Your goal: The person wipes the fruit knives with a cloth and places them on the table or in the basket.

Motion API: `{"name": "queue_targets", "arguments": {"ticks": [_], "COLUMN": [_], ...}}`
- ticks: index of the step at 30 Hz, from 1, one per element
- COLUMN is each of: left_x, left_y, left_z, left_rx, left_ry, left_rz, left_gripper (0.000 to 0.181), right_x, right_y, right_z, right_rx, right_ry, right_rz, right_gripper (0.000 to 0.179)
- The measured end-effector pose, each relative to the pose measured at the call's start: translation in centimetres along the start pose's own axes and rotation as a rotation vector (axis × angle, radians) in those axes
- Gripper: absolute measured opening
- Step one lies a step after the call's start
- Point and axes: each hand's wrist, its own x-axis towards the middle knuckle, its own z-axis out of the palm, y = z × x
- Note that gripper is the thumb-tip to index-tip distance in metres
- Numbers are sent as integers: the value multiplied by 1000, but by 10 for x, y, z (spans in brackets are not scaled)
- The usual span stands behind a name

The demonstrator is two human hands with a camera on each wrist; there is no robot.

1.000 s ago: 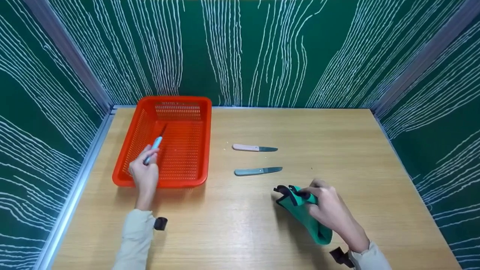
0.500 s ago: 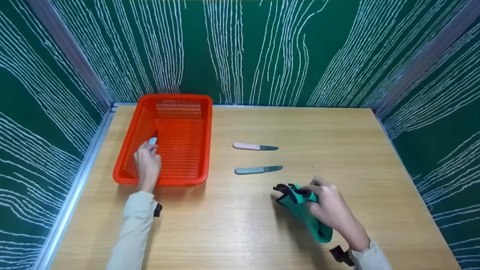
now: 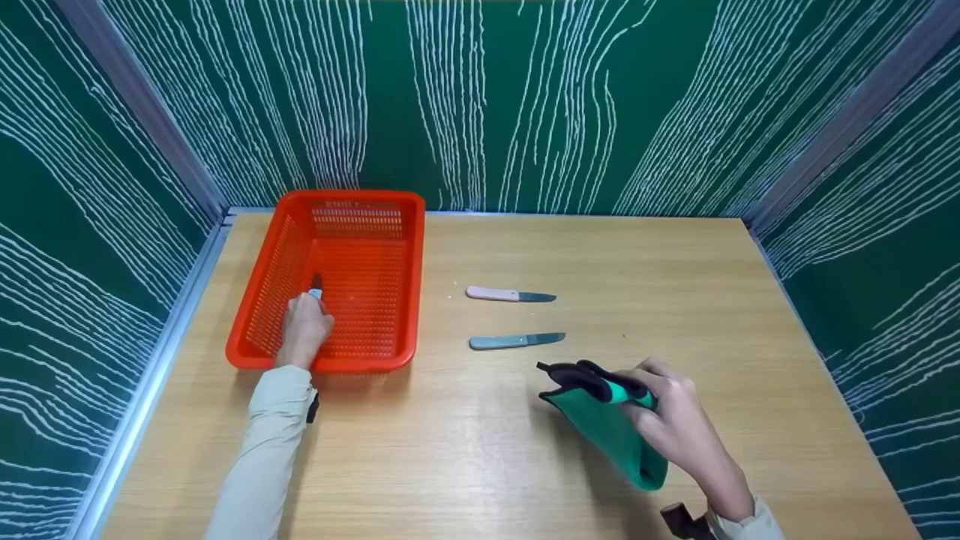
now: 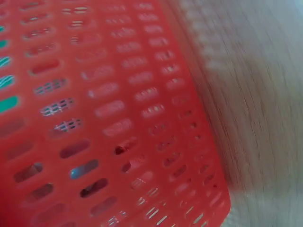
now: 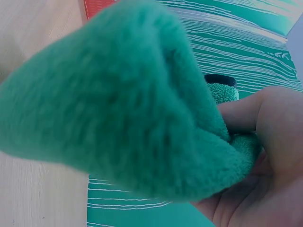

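Note:
My left hand (image 3: 304, 330) reaches down inside the red basket (image 3: 417, 300), near its left wall. It grips a knife by its light blue handle (image 3: 315, 293), with a short stretch of dark blade pointing away from me. In the left wrist view the slotted basket wall (image 4: 104, 109) hides most of the hand, and a bit of blue shows through a slot. My right hand (image 3: 679, 412) holds a folded green cloth (image 3: 607, 427) with dark edging above the table. Close up, the right wrist view shows thumb and fingers pinching the fluffy cloth (image 5: 118, 109).
Two knives lie on the wooden table (image 3: 450, 465) right of the basket: a pink-handled knife (image 3: 510, 294) and, nearer me, a grey-blue-handled knife (image 3: 517, 341). Green panels with white wavy lines (image 3: 450, 105) wall the table at the back and sides.
My left hand has lowered the knife deeper into the basket and moved slightly right. My right hand stays near the same spot, with the cloth's dark-edged end shifted a little.

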Motion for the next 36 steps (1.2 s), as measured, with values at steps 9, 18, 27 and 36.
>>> {"name": "queue_targets", "arguments": {"ticks": [9, 18, 27, 36], "left_x": [1, 7, 2, -18], "left_y": [-17, -19, 4, 59], "left_z": [-3, -4, -4, 0], "left_rx": [96, 19, -150, -291], "left_ry": [-94, -109, -59, 70], "left_rz": [-22, 18, 162, 345], "left_gripper": [13, 13, 31, 32], "right_x": [-4, -5, -5, -7], "right_y": [1, 6, 10, 13], "right_z": [-2, -8, -14, -19], "right_rx": [-2, -7, 22, 67], "right_ry": [-48, -24, -19, 25], "right_rz": [34, 53, 173, 360], "right_gripper": [30, 27, 23, 14]}}
